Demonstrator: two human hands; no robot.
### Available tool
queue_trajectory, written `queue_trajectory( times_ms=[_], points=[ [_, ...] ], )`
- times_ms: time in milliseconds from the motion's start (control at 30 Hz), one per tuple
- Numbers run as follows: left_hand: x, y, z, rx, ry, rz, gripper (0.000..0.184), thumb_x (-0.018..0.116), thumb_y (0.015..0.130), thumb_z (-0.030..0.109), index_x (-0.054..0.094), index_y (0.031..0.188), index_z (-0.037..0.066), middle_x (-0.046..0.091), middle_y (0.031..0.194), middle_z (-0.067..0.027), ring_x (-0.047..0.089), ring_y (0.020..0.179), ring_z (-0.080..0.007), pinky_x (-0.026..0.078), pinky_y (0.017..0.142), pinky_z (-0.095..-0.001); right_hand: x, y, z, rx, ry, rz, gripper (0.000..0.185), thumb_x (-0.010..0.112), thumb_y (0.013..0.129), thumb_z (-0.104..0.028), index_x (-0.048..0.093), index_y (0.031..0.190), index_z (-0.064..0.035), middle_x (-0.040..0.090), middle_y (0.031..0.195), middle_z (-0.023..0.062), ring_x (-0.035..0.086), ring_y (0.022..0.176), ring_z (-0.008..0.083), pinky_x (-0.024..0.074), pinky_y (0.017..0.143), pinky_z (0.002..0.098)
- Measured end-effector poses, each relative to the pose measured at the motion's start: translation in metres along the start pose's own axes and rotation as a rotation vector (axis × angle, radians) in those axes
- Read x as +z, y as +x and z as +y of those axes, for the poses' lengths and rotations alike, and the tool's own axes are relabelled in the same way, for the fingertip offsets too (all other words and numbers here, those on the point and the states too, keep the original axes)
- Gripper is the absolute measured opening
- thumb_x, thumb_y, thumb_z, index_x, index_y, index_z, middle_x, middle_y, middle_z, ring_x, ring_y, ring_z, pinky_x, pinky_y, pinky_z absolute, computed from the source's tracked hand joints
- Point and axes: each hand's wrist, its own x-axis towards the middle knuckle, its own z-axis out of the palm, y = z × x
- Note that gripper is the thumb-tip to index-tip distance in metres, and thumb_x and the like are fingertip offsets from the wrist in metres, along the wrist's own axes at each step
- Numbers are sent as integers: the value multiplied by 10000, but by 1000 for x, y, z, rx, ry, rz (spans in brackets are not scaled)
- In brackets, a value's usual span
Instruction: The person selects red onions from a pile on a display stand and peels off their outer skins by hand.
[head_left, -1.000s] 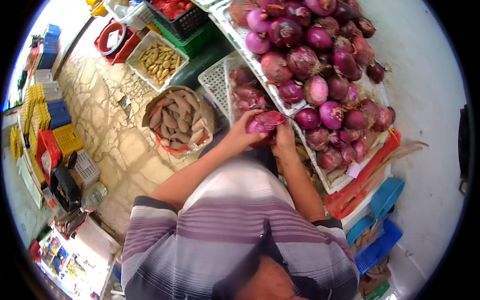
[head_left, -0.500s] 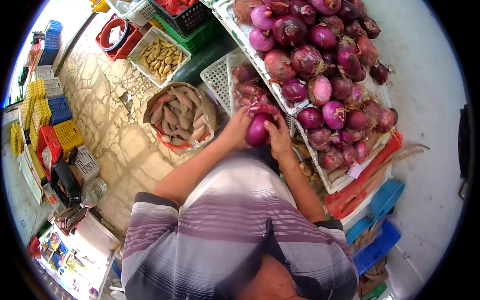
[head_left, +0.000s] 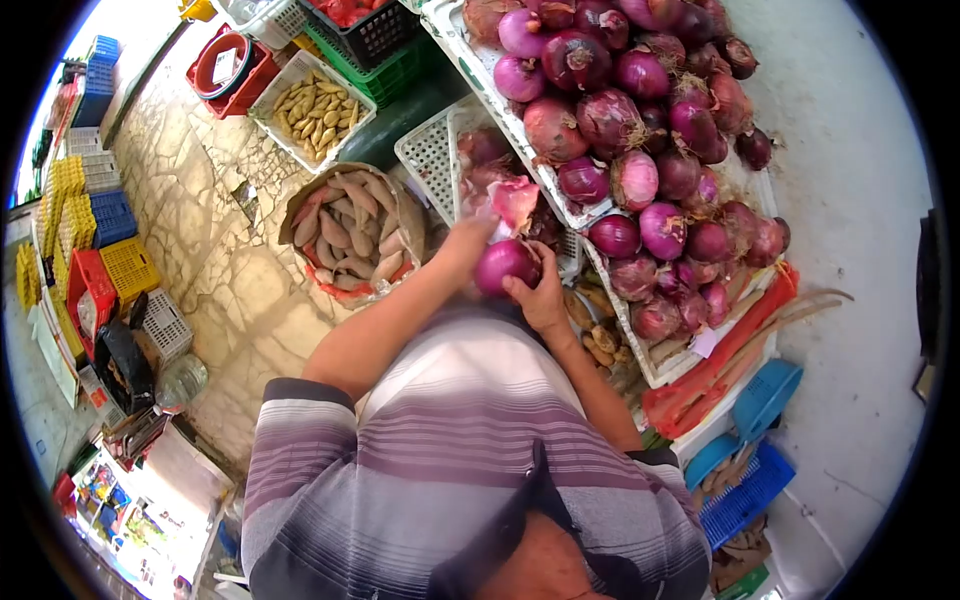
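A smooth purple onion is in front of my chest, gripped from its right side by my right hand, thumb across the front. My left hand, somewhat blurred, is at the onion's upper left. A pale pink piece of onion skin is at its fingertips, above the onion. Beyond the hands, a white container holds reddish onion skins. To the right, many red onions are heaped on a white foam tray.
A bag of sweet potatoes stands at left on the stone floor. Behind it is a white crate of small yellowish roots. More onions lie in a lower white box, beside red netting. Blue baskets sit at lower right.
The pink skin has come away from the onion and now shows above it. My left hand has shifted slightly left and down; the onion has moved slightly left in my right hand.
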Motion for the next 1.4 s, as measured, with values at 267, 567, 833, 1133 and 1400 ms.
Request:
queue_trajectory(
  times_ms=[267,567,833,1133,1400],
  points=[
    [17,4,14,-167,1,34,312,538,1066,215,620,1117,-81,680,1010,-183,716,821,-280,625,709,-411,-13,-2,16,78,186,-17,912,899,732,-203,396,1471,-20,530,1387,182,529,1272,285,421,1098,401],
    [13,11,-2,-494,-358,10,488,579,1026,390,556,1281,-25,623,1186,-230,619,1086,-396,454,846,-730,-18,-12,-14,-348,-465,2,978,957,668,-293,418,1447,-50,460,1397,184,493,1305,339,417,1110,430],
    [54,6,40,-477,-435,-82,663,570,1011,502,449,1398,-22,539,1323,-255,614,1130,-391,533,929,-605,-27,-16,-3,-254,-471,98,928,960,648,-258,473,1415,-70,445,1417,181,480,1296,363,408,1117,441],
    [38,-6,19,-612,-374,-211,395,606,1026,311,591,1320,47,672,1246,-103,655,1138,-236,535,1015,-417,-30,-10,6,-247,-422,121,801,922,703,-203,540,1392,-59,492,1412,173,494,1310,347,407,1115,425],
    [36,-24,48,-295,-347,-264,430,587,1022,233,578,1362,-30,655,1310,-159,640,1194,-257,513,1049,-416,-26,-5,-10,-331,-492,151,562,894,726,-154,624,1208,-48,543,1254,138,539,1177,340,436,1054,437]
  ],
)
